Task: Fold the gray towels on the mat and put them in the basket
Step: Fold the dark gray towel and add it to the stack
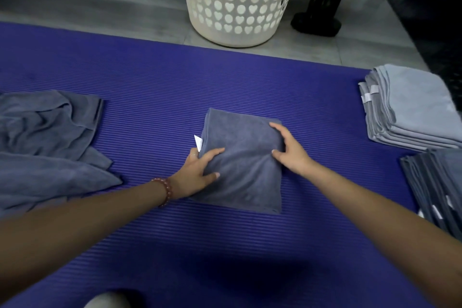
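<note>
**A:** Start at the far left. What's that heap out past the left hand's (197,172) knuckles?

**B:** Loose towels (50,142), rumpled on the mat (225,87) and well apart from the fingers. I'd say they're parked there waiting their turn.

**A:** And the left hand itself?

**B:** It's grasping the left edge of the folded towel (245,157). The thumb and forefinger are on top and the other fingers are tucked down along the edge. A white tag (198,142) pokes out just beyond its fingertips, and there's a bead bracelet (166,189) on the wrist.

**A:** So the towel sits between the two hands?

**B:** Yes, flat on the mat, a neat square. The cloth puckers between the thumbs, which suggests both hands are squeezing inward to lift it as one packet so the folds hold.

**A:** The right hand (290,150)?

**B:** It's clamped on the towel's right edge, thumb on top and fingers curled over the far corner.

**A:** Where does the towel go?

**B:** Into the basket (240,0), probably. It stands on the floor straight ahead of both sets of fingertips, just off the mat's far edge. Its rim is out of view, so I can't tell what's inside.

**A:** And to the right of the right hand?

**B:** Two folded stacks, well clear of the fingers: a light stack (415,107) further off and a dark stack (437,187) nearer the forearm.
</note>
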### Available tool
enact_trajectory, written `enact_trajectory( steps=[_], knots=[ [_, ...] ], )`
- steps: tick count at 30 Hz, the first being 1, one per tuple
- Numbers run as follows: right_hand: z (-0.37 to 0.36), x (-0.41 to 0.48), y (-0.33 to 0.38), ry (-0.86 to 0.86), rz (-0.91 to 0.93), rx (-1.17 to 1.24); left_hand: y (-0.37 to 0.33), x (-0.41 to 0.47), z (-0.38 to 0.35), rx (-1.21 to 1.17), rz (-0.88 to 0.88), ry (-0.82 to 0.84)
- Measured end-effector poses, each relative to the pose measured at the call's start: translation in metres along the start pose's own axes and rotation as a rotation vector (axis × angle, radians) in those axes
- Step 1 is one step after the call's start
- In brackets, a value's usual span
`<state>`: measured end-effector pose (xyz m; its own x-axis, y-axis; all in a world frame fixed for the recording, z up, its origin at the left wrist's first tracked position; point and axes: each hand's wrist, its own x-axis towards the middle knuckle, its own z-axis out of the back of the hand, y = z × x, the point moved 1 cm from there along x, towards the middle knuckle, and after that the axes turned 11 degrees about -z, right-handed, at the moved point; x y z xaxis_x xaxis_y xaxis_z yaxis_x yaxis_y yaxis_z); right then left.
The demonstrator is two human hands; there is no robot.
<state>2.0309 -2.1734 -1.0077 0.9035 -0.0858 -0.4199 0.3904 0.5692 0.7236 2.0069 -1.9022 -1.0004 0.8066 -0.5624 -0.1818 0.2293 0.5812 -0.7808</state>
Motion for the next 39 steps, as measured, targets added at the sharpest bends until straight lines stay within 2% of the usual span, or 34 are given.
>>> enact_trajectory(
  steps=[7, 9, 12, 14, 16, 19, 23, 29, 31, 33, 36, 39],
  knots=[
    [0.007, 0.004, 0.001, 0.135, -0.179, 0.356, -0.003, 0.004, 0.003, -0.14, 0.003, -0.051],
    [0.004, -0.004, 0.005, 0.086, -0.184, 0.381, -0.006, 0.008, 0.003, -0.218, 0.042, -0.114],
    [-0.009, -0.031, 0.012, -0.021, -0.139, 0.373, -0.014, 0.011, 0.006, -0.484, 0.086, -0.254],
    [-0.022, -0.052, 0.01, -0.049, -0.089, 0.29, -0.015, 0.01, 0.007, -0.572, 0.119, -0.268],
    [-0.032, -0.069, 0.003, -0.013, -0.076, 0.218, -0.016, 0.01, 0.005, -0.546, 0.099, -0.263],
    [-0.029, -0.085, 0.003, 0.069, -0.15, 0.375, -0.027, 0.019, 0.005, -0.467, 0.044, -0.254],
    [0.027, -0.078, 0.014, -0.104, -0.111, 0.451, -0.07, 0.059, 0.013, -0.392, -0.109, -0.222],
    [0.169, -0.032, 0.009, -0.432, 0.078, 0.474, -0.152, 0.179, 0.021, -0.246, -0.354, -0.187],
    [0.209, -0.007, 0.002, -0.594, 0.08, 0.445, -0.175, 0.226, 0.011, -0.251, -0.371, -0.178],
    [0.232, 0.019, -0.017, -0.679, -0.038, 0.333, -0.179, 0.265, -0.011, -0.249, -0.31, -0.149],
    [0.227, 0.042, -0.058, -0.485, -0.283, -0.014, -0.15, 0.288, -0.057, -0.208, -0.18, -0.028],
    [0.208, 0.048, -0.083, -0.435, -0.207, -0.428, -0.125, 0.285, -0.087, -0.04, -0.153, 0.027]
  ],
)
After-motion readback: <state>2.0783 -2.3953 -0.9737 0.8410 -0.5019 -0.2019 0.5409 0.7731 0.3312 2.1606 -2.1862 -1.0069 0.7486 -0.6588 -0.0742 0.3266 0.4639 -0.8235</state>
